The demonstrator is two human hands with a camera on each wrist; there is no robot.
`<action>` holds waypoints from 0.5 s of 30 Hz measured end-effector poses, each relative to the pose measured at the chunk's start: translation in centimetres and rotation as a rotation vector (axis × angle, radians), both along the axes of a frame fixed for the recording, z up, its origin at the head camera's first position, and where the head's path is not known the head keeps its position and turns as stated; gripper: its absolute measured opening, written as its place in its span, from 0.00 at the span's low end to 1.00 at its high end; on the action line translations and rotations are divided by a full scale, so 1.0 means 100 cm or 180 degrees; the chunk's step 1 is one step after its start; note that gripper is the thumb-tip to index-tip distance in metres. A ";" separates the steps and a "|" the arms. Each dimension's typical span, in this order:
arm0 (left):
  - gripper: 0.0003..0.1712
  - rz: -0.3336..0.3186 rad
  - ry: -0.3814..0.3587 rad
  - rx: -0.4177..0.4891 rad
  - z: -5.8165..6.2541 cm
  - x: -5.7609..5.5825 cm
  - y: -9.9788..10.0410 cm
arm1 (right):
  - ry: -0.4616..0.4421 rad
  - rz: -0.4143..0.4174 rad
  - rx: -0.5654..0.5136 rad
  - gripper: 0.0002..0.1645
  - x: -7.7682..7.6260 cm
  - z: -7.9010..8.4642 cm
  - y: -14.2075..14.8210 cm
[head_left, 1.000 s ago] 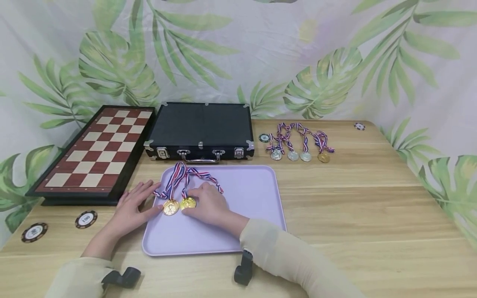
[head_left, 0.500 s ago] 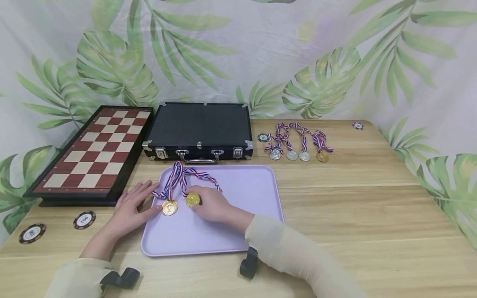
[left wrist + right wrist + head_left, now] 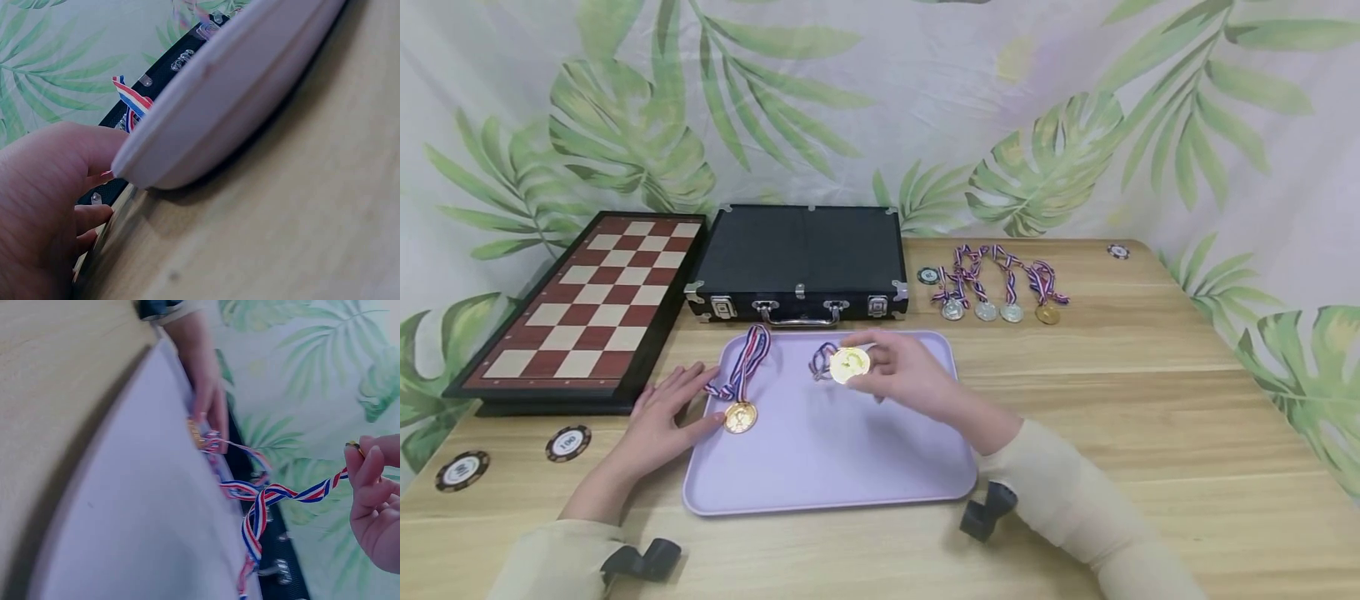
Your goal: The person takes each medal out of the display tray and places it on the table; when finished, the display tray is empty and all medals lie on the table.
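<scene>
My right hand [image 3: 906, 375] pinches a shiny gold medal [image 3: 850, 365] between thumb and fingers, raised above the lilac tray [image 3: 820, 467]. From that medal trails a red, white and blue ribbon [image 3: 306, 494], as the right wrist view shows. A second gold medal [image 3: 741, 417] lies on the tray's left side, its striped ribbon [image 3: 751, 358] stretched towards the far edge. At the tray's left rim rests my left hand [image 3: 662, 421], fingers extended and spread. Its thumb tip reaches the edge of the second medal; the left wrist view hides that contact behind the rim.
A black case [image 3: 805, 258] stands behind the tray, with a chessboard [image 3: 602, 300] to its left. Several ribboned medals [image 3: 998, 312] lie at the back right beside a poker chip [image 3: 928, 276]. More chips [image 3: 568, 443] lie at the left and one chip [image 3: 1117, 251] at the far right corner.
My right hand has picked up one gold medal and carried it up and to the right, with its ribbon drawn away from the other medal's. The left hand has stayed in place.
</scene>
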State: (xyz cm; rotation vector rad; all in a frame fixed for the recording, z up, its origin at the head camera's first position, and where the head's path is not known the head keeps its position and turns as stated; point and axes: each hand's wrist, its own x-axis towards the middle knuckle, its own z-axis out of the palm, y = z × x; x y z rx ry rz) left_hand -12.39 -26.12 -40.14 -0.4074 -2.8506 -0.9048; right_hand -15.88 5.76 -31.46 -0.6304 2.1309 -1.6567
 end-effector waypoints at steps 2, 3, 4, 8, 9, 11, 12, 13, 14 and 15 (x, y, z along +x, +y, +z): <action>0.36 -0.0001 -0.0007 0.0001 0.000 0.000 0.000 | -0.0023 -0.0048 -0.0190 0.28 0.002 0.010 0.015; 0.36 -0.0001 -0.0007 0.0003 0.000 0.000 0.000 | -0.0023 -0.0074 -0.0311 0.28 0.003 0.014 0.022; 0.36 0.0001 -0.0007 0.0001 0.000 0.000 0.000 | 0.0000 -0.0099 -0.0416 0.28 0.004 0.018 0.030; 0.36 0.0007 -0.0031 -0.0010 0.001 0.000 0.000 | 0.0251 -0.0200 -0.0789 0.27 0.006 0.034 0.064; 0.36 0.0010 -0.0029 -0.0010 0.001 0.001 -0.001 | 0.0314 -0.0213 -0.0907 0.27 0.007 0.038 0.073; 0.35 0.0001 -0.0020 -0.0011 0.001 0.001 0.000 | 0.0440 -0.0315 -0.1103 0.26 0.008 0.047 0.091; 0.35 -0.0005 -0.0015 -0.0011 0.001 0.000 0.000 | 0.0492 -0.0395 -0.1181 0.26 0.009 0.051 0.100; 0.35 -0.0009 -0.0008 -0.0011 0.001 0.000 0.000 | 0.0537 -0.0471 -0.1275 0.26 0.010 0.056 0.108; 0.35 -0.0011 0.0001 -0.0011 0.001 0.000 0.000 | 0.0577 -0.0526 -0.1390 0.26 0.011 0.060 0.116; 0.35 -0.0014 0.0013 -0.0013 0.000 -0.001 0.000 | 0.0598 -0.0580 -0.1481 0.26 0.011 0.065 0.125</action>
